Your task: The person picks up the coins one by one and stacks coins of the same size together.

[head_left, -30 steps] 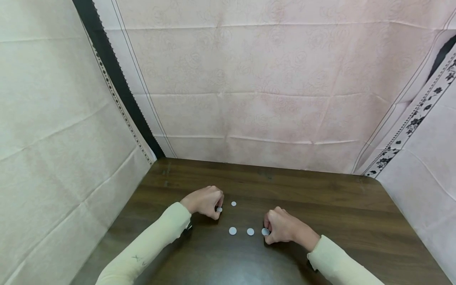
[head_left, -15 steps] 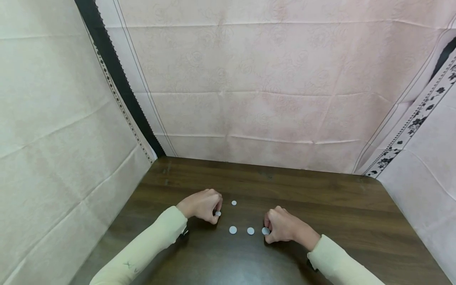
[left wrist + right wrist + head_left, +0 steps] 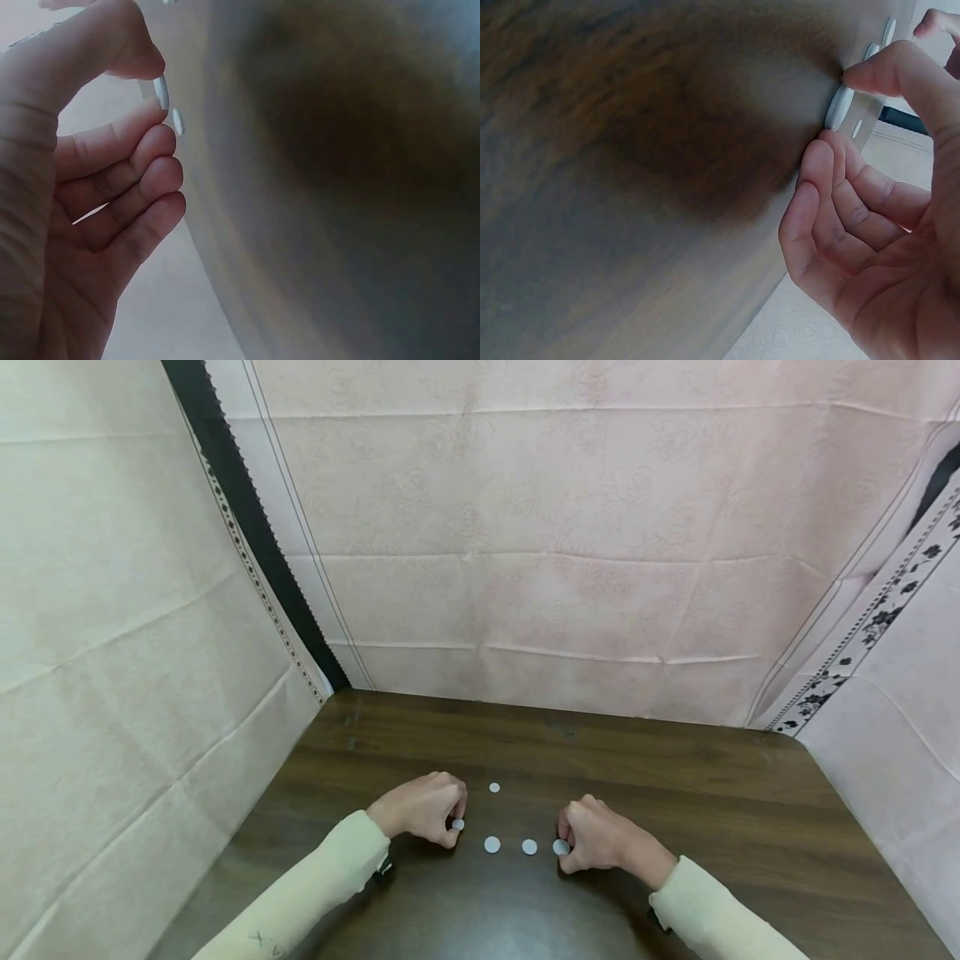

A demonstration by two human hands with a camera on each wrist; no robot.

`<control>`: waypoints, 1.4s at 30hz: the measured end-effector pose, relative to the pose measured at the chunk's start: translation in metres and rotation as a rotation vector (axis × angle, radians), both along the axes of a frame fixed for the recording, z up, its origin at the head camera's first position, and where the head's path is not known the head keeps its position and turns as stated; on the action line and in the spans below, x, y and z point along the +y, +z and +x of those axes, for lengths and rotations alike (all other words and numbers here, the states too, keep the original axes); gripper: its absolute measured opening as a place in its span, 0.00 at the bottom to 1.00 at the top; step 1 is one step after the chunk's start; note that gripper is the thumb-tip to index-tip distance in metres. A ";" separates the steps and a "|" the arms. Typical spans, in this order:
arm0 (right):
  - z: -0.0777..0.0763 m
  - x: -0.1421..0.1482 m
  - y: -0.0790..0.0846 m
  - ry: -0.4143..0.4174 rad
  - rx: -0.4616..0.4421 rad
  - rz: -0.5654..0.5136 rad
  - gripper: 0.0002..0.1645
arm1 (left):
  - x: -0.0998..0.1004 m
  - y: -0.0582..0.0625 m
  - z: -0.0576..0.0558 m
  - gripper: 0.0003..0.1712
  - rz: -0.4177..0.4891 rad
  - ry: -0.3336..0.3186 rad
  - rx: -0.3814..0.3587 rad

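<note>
Between thumb and forefinger, my left hand [image 3: 423, 807] pinches a small white disc [image 3: 458, 824]; the left wrist view shows that disc [image 3: 161, 93] edge-on. My right hand [image 3: 606, 837] pinches another white disc [image 3: 561, 847] at the right end of a row; in the right wrist view this disc [image 3: 839, 107] lies at the tabletop between thumb and fingertips. Two more white discs lie flat in the row, a middle one [image 3: 529, 847] and a left one [image 3: 492, 844]. Farther back lies a smaller white disc [image 3: 494, 787], up and right of my left hand.
The discs lie on a dark brown wooden table [image 3: 675, 777] with a far edge against a pale cloth backdrop [image 3: 525, 527]. More cloth hangs at the left [image 3: 112, 610] and right [image 3: 900, 677] sides.
My left hand has moved toward the near side and slightly left, carrying its white disc level with a spot left of the row. The right hand and its disc stay in place.
</note>
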State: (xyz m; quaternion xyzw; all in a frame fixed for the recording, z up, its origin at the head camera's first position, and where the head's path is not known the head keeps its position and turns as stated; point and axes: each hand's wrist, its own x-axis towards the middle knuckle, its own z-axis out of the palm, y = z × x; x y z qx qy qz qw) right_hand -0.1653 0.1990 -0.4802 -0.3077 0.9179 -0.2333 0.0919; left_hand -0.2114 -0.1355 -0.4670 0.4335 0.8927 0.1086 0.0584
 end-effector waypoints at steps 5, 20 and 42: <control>0.001 0.001 -0.001 0.000 -0.008 -0.010 0.12 | 0.001 -0.007 0.007 0.07 -0.009 -0.001 0.006; 0.002 0.001 -0.001 -0.012 -0.018 -0.002 0.12 | 0.002 -0.015 0.019 0.05 -0.013 -0.006 0.030; 0.002 0.001 0.002 0.004 -0.008 -0.018 0.11 | -0.002 -0.013 0.021 0.03 0.044 -0.006 -0.035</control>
